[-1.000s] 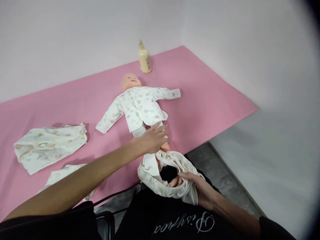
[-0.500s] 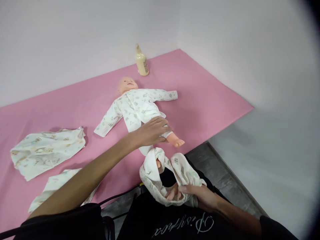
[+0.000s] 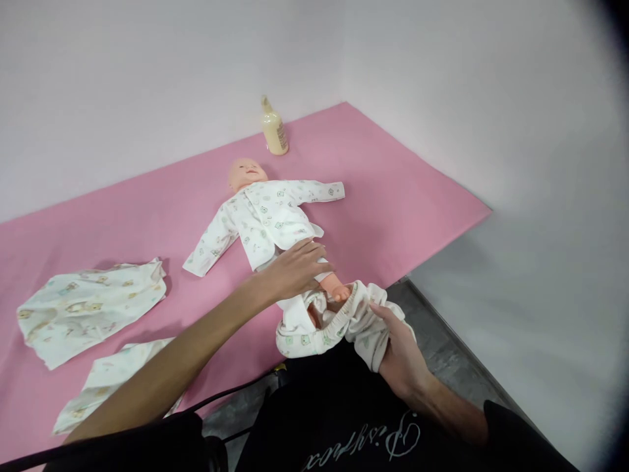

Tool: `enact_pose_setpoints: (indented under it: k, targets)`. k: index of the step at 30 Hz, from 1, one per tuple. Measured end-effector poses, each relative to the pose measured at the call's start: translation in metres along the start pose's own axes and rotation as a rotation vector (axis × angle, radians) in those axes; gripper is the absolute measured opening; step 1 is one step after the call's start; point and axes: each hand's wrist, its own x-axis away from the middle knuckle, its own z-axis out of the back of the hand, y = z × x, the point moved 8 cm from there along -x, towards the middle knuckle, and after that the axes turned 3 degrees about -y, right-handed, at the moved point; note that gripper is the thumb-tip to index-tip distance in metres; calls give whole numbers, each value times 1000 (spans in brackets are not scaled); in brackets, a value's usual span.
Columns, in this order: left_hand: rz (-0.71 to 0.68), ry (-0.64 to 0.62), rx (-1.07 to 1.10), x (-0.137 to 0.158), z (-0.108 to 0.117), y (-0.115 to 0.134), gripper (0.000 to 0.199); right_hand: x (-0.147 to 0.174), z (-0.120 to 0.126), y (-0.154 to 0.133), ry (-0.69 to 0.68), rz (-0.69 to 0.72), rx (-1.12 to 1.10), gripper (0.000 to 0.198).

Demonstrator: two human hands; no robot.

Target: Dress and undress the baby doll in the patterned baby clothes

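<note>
A baby doll [image 3: 248, 173] in a white printed jacket [image 3: 275, 213] lies on its back, its legs toward me. My left hand [image 3: 302, 267] is closed around the doll's leg above one bare foot [image 3: 339, 292]. White printed baby pants [image 3: 314, 341] hang at the table's near edge, the doll's other leg partly inside them. With the thumb on the outside and the fingers hidden in the cloth, my right hand [image 3: 400, 351] grips the pants by the right leg. The bare foot is at the waistband opening.
A pump bottle of pale yellow liquid [image 3: 276, 134] stands behind the doll's head. Two printed cloths [image 3: 93, 308] [image 3: 111, 373] lie at the left on the pink table cover [image 3: 407, 203]. Walls rise behind and at the right. A black cable [image 3: 230, 390] runs by the near edge.
My right hand has raised the pants toward the doll, and the waistband now sits around the bare foot. The left hand stays on the leg, shifted slightly.
</note>
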Motion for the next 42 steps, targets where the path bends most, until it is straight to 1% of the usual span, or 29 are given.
enact_pose_setpoints:
  k: [3, 7, 10, 13, 17, 19, 21, 23, 25, 27, 29, 30, 32, 34, 37, 42]
  targets:
    - [12, 1, -65, -2, -7, 2, 34, 3, -3, 4, -4, -16, 1, 43]
    - [21, 23, -109, -5, -12, 2, 33, 2, -9, 12, -25, -64, 22, 43]
    - [34, 44, -91, -7, -11, 2, 34, -6, -14, 15, -40, -61, 39, 42]
    - [71, 48, -71, -9, -8, 1, 35, -19, -22, 14, -83, -35, 49, 41]
    - [101, 54, -21, -9, -5, 2, 36, -31, -34, 6, -130, -32, 77, 33]
    - [133, 87, 26, -2, -1, 5, 38, -33, -39, 2, -161, -44, 89, 26]
    - [199, 137, 108, 10, 5, 11, 39, -34, -44, -1, -188, -54, 99, 23]
    - [317, 196, 244, 26, 10, 18, 36, -34, -46, -2, -208, -60, 108, 26]
    - [478, 241, 428, 44, 11, 24, 33, -34, -48, -2, -216, -60, 113, 30]
    - [575, 208, 624, 52, 5, 35, 35, -34, -48, -2, -199, -61, 122, 32]
    - [625, 152, 776, 52, -2, 46, 45, -33, -47, -1, -168, -63, 135, 32]
    - [652, 138, 825, 50, -5, 49, 49, -33, -48, -1, -154, -67, 141, 32]
    - [706, 143, 878, 44, -9, 49, 50, -32, -49, 0, -136, -75, 144, 31]
    - [731, 158, 898, 38, -12, 48, 44, -31, -51, 0, -131, -85, 135, 32]
    - [719, 168, 887, 31, -13, 48, 36, -31, -52, -2, -139, -69, 121, 34]
    - [671, 182, 867, 30, -8, 53, 38, -33, -51, -4, -156, -43, 137, 34]
